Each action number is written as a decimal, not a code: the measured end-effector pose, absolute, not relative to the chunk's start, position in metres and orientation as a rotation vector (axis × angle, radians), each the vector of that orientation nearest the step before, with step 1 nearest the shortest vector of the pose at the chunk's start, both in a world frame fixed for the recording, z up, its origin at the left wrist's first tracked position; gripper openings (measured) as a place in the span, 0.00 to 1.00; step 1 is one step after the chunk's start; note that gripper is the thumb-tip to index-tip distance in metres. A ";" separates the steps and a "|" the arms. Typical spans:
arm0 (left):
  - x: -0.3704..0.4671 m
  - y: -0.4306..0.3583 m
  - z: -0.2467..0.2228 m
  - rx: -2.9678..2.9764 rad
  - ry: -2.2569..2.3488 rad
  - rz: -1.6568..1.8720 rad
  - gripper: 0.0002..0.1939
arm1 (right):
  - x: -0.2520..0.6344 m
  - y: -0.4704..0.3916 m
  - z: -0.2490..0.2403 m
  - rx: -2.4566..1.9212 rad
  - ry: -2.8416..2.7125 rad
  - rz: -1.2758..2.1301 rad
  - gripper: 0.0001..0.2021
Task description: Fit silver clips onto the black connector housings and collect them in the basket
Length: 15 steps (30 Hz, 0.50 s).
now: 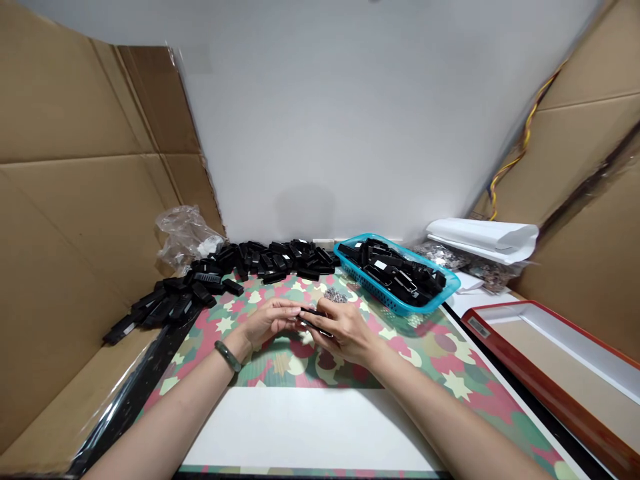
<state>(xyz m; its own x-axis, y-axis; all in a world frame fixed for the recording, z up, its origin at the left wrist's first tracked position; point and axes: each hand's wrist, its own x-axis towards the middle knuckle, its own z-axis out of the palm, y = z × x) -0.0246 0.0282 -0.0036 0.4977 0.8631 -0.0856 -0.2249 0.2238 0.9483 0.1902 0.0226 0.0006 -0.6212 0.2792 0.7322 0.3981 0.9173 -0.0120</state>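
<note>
Between my two hands, over the patterned mat [280,363], is a small black plastic part [320,323], mostly covered by fingers. My right hand [345,327] is wrapped round its right end from above. The fingertips of my left hand [273,319], which has a dark green bangle at the wrist, pinch its left end. Just behind the right hand lies a small pile of shiny metal pieces [336,295], too small to name. Similar black parts [275,257] are heaped along the back of the mat.
A blue plastic basket [400,307] full of black parts stands at the back right. Clear bags of small pieces [493,273] and rolled white paper [480,237] lie beyond it. A red-edged box lid [545,360] is at the right. Cardboard walls [100,220] flank both sides.
</note>
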 end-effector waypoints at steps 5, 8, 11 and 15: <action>-0.022 0.030 -0.005 0.903 0.727 0.887 0.19 | 0.190 0.025 -0.001 -0.471 -2.280 -0.212 0.11; -0.022 0.030 -0.001 0.842 0.709 0.882 0.21 | 0.191 0.026 -0.002 -0.482 -2.301 -0.230 0.13; -0.021 0.028 0.001 0.825 0.739 0.912 0.22 | 0.191 0.027 -0.003 -0.485 -2.308 -0.231 0.14; -0.020 0.026 0.002 0.894 0.767 0.967 0.22 | 0.192 0.027 -0.004 -0.483 -2.300 -0.227 0.15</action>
<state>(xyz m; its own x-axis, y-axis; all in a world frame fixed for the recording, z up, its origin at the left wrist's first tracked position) -0.0197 0.0261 0.0019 0.3748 0.9152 -0.1483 -0.3525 0.2886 0.8902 0.1921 0.0270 -0.0045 -0.6391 0.2733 0.7189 0.4083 0.9127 0.0160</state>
